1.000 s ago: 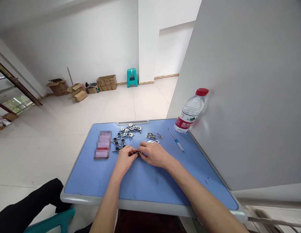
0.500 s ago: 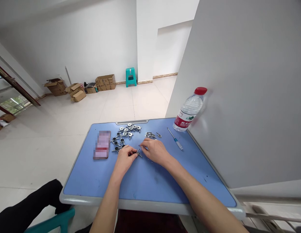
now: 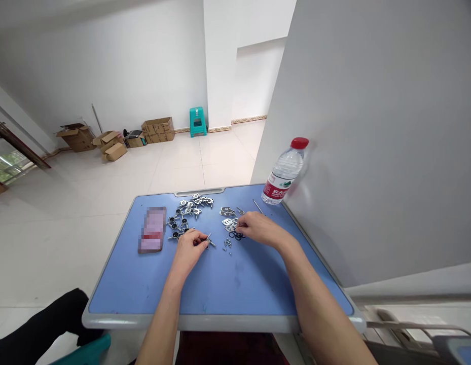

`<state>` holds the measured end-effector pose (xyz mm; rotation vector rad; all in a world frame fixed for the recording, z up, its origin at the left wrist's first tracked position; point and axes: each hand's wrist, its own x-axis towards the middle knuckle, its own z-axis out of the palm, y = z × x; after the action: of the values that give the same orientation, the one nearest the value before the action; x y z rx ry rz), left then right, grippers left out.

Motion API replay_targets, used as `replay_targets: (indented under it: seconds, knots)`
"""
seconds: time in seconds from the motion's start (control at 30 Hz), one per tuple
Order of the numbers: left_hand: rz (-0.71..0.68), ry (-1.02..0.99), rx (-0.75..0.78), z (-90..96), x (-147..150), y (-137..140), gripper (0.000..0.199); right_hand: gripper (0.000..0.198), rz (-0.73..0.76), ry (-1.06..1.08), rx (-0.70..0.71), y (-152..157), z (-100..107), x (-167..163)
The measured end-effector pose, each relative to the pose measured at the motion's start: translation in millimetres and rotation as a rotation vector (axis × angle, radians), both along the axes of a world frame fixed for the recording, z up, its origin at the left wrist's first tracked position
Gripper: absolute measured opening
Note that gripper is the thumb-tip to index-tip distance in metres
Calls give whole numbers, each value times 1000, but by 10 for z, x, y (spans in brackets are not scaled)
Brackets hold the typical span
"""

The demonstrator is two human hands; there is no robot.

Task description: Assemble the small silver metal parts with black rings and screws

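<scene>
My left hand (image 3: 188, 251) is closed, thumb and fingertips pinching a small silver metal fitting (image 3: 211, 243) with thin stems poking out to the right. My right hand (image 3: 261, 227) reaches over a pile of black rubber rings (image 3: 238, 236), its fingertips drawn together; whether they hold a ring is hidden. Flat silver metal plates (image 3: 227, 222) lie just left of those fingers. Below them sit several tiny screws (image 3: 227, 243). Looped metal pieces (image 3: 226, 211) rest further back. Beyond my left hand are several metal fittings with black discs (image 3: 175, 226) and others with plates on top (image 3: 197, 204).
A phone (image 3: 153, 229) with a blurred screen lies on the left of the blue table (image 3: 205, 294). At the back right a water bottle (image 3: 285, 172) stands against the grey partition (image 3: 364, 152). The screwdriver (image 3: 257, 206) is partly behind my right hand. Cardboard boxes (image 3: 158, 130) and a green stool (image 3: 197, 121) stand by the wall.
My right hand has moved right, away from my left hand, to the black rings, uncovering plates, rings and screws. My left hand keeps the fitting. The view has shifted slightly.
</scene>
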<state>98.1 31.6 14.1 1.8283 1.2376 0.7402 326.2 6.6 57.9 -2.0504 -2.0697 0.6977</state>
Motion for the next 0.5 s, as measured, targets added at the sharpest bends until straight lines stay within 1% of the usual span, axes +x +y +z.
replay_targets:
  seconds: [0.17,0.37,0.5]
  knots:
    - [-6,4,2,-6,-2,3,10,19,-28,-29,-32,-12,24,16]
    - [-17,1,-9,-12,-6,1,12,22,-15,-75,-40,-23,27,29]
    - [-15,10,-3,8,-10,-8,14,21,-48,-80,-11,-17,23,20]
